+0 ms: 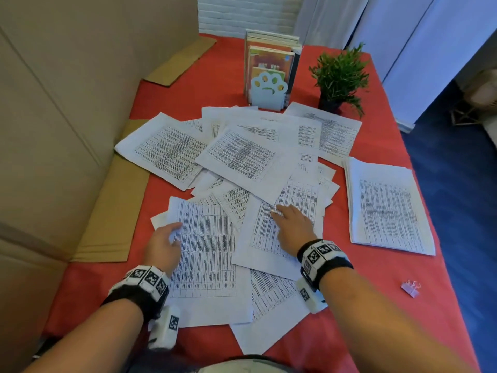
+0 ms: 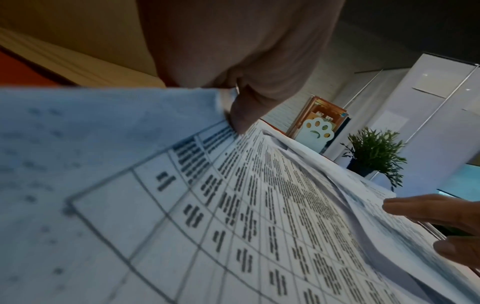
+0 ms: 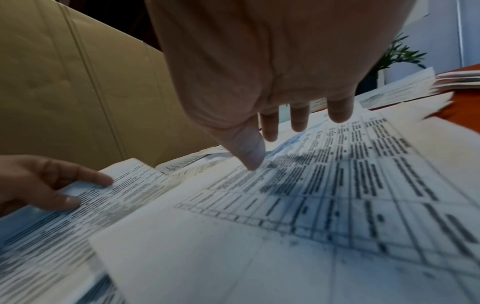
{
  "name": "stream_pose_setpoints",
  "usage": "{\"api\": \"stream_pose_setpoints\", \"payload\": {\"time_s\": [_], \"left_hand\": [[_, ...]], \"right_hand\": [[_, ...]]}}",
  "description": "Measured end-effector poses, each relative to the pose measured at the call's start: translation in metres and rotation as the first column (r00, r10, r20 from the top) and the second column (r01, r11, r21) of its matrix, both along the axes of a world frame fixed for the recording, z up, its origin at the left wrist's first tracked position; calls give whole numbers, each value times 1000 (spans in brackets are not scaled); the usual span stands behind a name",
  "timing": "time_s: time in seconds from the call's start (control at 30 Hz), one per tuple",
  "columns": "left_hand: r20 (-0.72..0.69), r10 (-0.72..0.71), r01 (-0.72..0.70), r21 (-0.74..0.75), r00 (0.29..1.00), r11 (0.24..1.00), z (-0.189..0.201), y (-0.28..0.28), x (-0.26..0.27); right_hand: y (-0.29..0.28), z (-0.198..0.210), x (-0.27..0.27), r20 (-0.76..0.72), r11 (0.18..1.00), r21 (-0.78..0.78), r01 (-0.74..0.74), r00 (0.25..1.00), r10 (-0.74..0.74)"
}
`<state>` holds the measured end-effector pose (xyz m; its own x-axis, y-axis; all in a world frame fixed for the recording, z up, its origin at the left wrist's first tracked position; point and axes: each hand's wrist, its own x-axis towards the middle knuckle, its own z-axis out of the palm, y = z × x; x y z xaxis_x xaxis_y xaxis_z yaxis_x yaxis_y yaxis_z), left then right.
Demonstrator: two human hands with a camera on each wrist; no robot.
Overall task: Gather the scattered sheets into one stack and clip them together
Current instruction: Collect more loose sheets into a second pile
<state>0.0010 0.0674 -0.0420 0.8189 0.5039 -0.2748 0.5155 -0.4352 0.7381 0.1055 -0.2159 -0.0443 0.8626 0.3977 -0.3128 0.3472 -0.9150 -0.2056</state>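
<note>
The left hand (image 1: 164, 246) pinches a sheet (image 1: 207, 254) at its edge; the right hand (image 1: 293, 227) lies flat, fingers straight, on another sheet (image 1: 266, 238).

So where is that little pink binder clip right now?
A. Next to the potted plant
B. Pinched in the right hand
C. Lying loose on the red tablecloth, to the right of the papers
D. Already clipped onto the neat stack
C: the pink binder clip lies alone on the red tablecloth, right of the right hand, which rests on a sheet.

Head cam looks down on sheets (image 1: 236, 154); wrist cams skim close, both sharing plant (image 2: 374, 152).
</note>
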Motion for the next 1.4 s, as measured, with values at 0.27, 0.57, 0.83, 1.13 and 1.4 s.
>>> {"api": "stream_pose_setpoints", "payload": {"time_s": [0.27,0.57,0.83,1.13,1.4], "left_hand": [[23,-136,138,-118,990,983,-5,-26,5],[-7,-66,65,-137,998,988,-3,-37,9],[29,-85,89,-186,996,979,-2,-57,22],[-12,-154,154,-3,988,988,-6,-82,33],[-174,-247,286,253,953,924,1,-74,87]], "right_hand": [[8,-3,24,-65,995,-99,-29,998,22],[21,13,5,38,982,-47,-185,982,187],[-27,25,-28,-245,869,386,310,942,-227],[-55,-2,-9,-236,677,153,720,692,-682],[-81,12,-14,-228,594,276,756,651,-724]]}}
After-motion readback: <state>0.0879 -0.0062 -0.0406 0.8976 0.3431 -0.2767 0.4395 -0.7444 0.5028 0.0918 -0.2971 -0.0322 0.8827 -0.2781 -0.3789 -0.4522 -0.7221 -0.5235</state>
